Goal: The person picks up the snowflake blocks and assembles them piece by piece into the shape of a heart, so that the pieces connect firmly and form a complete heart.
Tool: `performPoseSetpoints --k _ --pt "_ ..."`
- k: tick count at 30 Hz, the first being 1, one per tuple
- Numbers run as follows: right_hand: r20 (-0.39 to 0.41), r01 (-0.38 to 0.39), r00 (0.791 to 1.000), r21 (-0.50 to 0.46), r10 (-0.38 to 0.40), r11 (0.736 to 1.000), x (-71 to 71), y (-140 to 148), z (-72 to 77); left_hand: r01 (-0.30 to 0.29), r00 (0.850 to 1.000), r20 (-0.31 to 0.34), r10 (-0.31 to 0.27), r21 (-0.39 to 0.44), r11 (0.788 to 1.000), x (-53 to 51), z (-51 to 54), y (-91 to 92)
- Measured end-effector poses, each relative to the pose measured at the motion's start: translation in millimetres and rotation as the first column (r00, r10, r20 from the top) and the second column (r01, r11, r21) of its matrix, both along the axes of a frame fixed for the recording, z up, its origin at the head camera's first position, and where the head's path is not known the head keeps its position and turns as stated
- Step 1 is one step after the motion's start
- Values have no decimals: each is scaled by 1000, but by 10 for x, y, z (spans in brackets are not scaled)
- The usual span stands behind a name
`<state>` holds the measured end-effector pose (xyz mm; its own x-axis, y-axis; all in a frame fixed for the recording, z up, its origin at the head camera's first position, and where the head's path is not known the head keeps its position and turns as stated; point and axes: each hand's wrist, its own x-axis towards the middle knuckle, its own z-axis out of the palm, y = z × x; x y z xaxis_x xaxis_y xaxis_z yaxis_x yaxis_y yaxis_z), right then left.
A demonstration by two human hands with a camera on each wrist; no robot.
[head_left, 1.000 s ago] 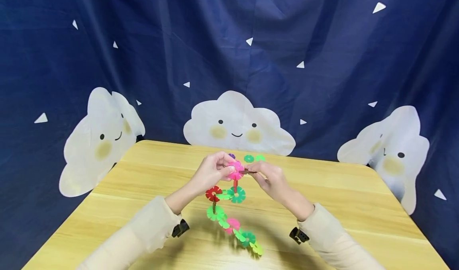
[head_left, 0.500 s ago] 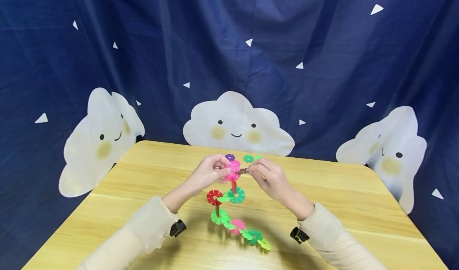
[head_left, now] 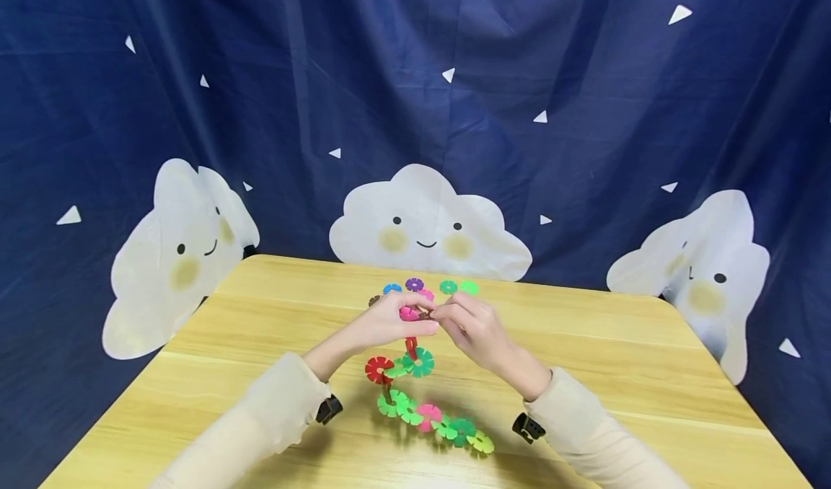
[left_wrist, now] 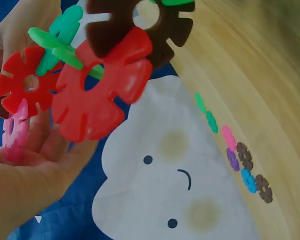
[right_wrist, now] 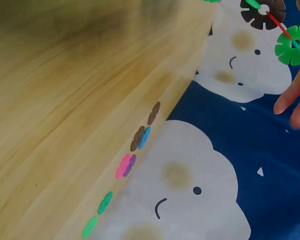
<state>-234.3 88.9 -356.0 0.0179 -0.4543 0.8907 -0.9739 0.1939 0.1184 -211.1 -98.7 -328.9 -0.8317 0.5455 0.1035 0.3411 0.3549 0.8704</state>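
My left hand [head_left: 392,321] holds a pink snowflake disc [head_left: 409,314] at the top of a chain of slotted plastic discs. With its fingertips, my right hand [head_left: 474,330] pinches a brown disc [head_left: 425,316] against the pink one's right side; fingers partly hide where they meet. Below hang a red disc [head_left: 411,347], a teal disc [head_left: 423,363] and another red disc [head_left: 379,370], then green and pink discs ending in a yellow-green disc [head_left: 481,443]. In the left wrist view, the pink disc [left_wrist: 15,131] sits between thumb and fingers, with a large red disc [left_wrist: 107,90] nearer the camera.
Loose discs lie along the wooden table's [head_left: 584,373] far edge: purple [head_left: 414,285], blue [head_left: 392,288], teal [head_left: 448,287], light green [head_left: 469,288], plus pink and brown ones [right_wrist: 138,138]. A dark blue curtain [head_left: 584,78] with clouds hangs behind.
My right hand has moved left with the brown disc, closing up to the pink disc. The left hand's fingers have stretched forward around the joint. The chain's lower part has shifted slightly.
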Motion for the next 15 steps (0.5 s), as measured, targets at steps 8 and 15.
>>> performPoseSetpoints --k 8,15 --pt "52 -14 999 -2 15 1000 -37 -29 -22 21 998 49 -25 79 997 -45 -67 -31" --pt "145 -98 984 -13 99 995 -94 -20 -70 -35 994 105 22 129 991 -78 -102 -45"
